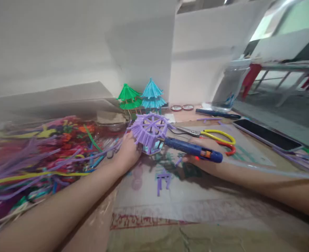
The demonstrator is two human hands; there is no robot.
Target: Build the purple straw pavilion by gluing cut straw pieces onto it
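A small purple model (151, 131) with a fringed, spoked roof is held up in my left hand (130, 148), whose fingers are partly hidden behind it. My right hand (200, 152) grips a blue glue gun (193, 148), its nozzle touching or very close to the model's right side. A small red light shows near the right hand's fingers. Short cut purple pieces (163, 177) lie on the work sheet below the model. Scissors (218, 134) with yellow and orange handles lie just behind the right hand.
Colourful pipe cleaners (46, 154) are heaped at the left. Green (128, 96) and light blue (152, 94) models stand at the back, near two small round items (182, 107). A dark pen (217, 113), a phone (267, 134) and a clear container (229, 85) are at the right.
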